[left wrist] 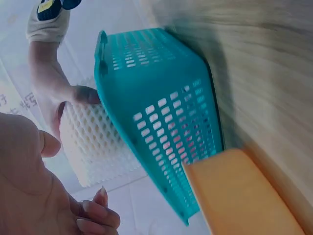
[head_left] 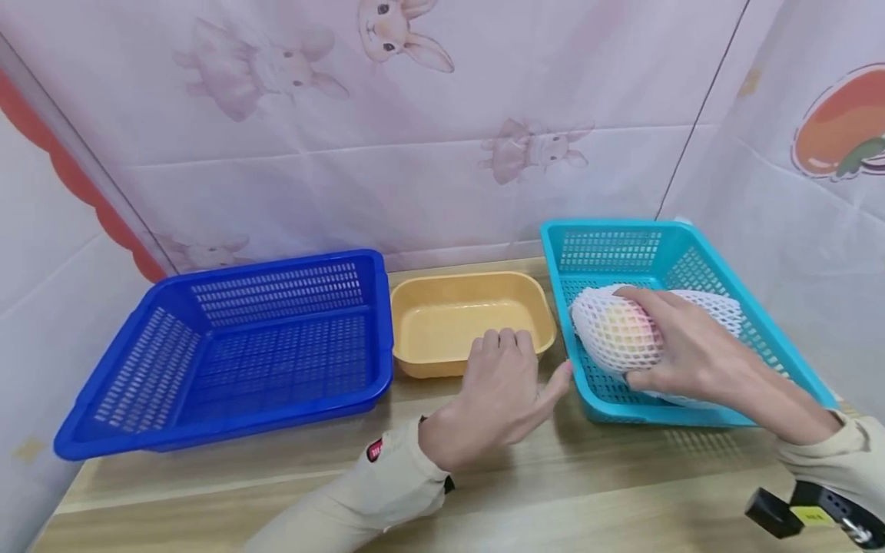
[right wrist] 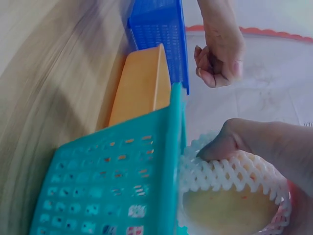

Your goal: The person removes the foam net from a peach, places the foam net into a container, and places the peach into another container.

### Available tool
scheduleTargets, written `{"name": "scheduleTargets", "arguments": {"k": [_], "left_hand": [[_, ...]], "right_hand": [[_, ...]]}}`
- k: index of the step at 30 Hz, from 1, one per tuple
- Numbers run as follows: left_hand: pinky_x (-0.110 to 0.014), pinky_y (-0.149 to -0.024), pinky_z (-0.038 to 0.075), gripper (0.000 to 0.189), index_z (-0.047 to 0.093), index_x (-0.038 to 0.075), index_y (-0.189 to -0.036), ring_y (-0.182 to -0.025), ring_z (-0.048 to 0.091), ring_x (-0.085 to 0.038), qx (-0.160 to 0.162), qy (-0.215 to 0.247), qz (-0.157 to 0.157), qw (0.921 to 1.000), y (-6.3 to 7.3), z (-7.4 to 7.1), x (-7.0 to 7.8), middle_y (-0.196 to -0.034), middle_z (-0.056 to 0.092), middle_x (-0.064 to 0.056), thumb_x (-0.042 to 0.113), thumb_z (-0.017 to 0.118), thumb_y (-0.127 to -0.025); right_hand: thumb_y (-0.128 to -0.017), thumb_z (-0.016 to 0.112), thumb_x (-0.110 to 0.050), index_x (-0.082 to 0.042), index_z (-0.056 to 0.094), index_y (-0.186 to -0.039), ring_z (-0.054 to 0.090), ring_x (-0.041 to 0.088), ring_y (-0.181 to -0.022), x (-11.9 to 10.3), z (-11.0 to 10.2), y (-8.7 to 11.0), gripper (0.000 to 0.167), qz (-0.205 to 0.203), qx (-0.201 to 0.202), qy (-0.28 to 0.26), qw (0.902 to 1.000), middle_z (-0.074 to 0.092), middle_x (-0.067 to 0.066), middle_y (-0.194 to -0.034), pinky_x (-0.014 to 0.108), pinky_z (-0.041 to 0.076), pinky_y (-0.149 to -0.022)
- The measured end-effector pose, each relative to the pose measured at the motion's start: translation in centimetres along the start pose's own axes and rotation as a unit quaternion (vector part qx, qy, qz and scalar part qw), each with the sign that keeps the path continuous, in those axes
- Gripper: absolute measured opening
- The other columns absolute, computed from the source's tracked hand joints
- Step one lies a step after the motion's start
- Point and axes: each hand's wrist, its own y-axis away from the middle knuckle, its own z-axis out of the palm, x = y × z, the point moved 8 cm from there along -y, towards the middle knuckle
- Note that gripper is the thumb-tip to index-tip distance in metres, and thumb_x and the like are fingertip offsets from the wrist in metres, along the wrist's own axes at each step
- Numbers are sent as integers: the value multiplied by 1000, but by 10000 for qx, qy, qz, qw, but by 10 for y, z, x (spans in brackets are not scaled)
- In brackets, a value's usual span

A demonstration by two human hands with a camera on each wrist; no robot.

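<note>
Wood-grain table: blue basket, yellow tub, turquoise basket standing directly on it

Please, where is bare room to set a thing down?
Bare: the blue basket's floor; the table between blue basket and left sleeve. Crowded: the teal basket, where the right grip holds a netted fruit; also the narrow gap toward the yellow tub.

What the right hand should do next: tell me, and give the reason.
Probably carry the netted fruit leftward past the rim of the turquoise basket, toward the left hand: the right hand grips it, both wrist views show much of it above the rim, and the left hand is nearby, holding nothing.
</note>
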Motion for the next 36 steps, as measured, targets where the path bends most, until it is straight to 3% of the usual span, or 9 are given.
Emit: {"name": "scheduleTargets", "arguments": {"k": [5,13,23,30,36], "left_hand": [[-31,-72,38,55,55,3,-96,-77,43,-21,34,153,-124,9998,10,-9,-19,-80,48,-5,52,30,-99],[-33,-67,38,45,53,2,-88,-71,44,-24,370,-295,-276,9985,32,-27,-48,-76,45,-7,43,37,-100],[-34,-63,41,28,52,2,-89,-70,46,-24,474,130,-324,9983,61,-47,-76,-80,47,-7,27,43,-100],[-37,-68,47,27,57,-5,-102,-76,54,-26,538,140,-507,9972,81,-46,-94,-92,58,-13,22,51,-97],[-37,-75,48,27,59,-3,-106,-84,54,-25,514,321,-480,9970,98,-40,-97,-94,58,-10,21,54,-96]], "right_hand": [[-55,88,-21,-9,41,-140,56,35,-97,-17,-6,-1,98,-198,199,-138,9995,53,21,-123,50,52,-67],[-56,88,-19,-12,42,-140,55,33,-102,-43,-7,-5,95,-482,225,-322,9981,52,17,-125,52,53,-71],[-56,87,-15,-14,47,-137,55,29,-104,-81,1,-14,91,-1085,168,-696,9915,54,12,-125,49,53,-75],[-53,88,-19,-15,48,-134,57,25,-99,-109,16,-17,90,-1525,84,-729,9856,56,10,-120,44,53,-73],[-50,91,-24,-14,49,-134,57,21,-99,-132,28,-14,94,-1977,100,-641,9781,56,8,-120,39,53,-76]]}}
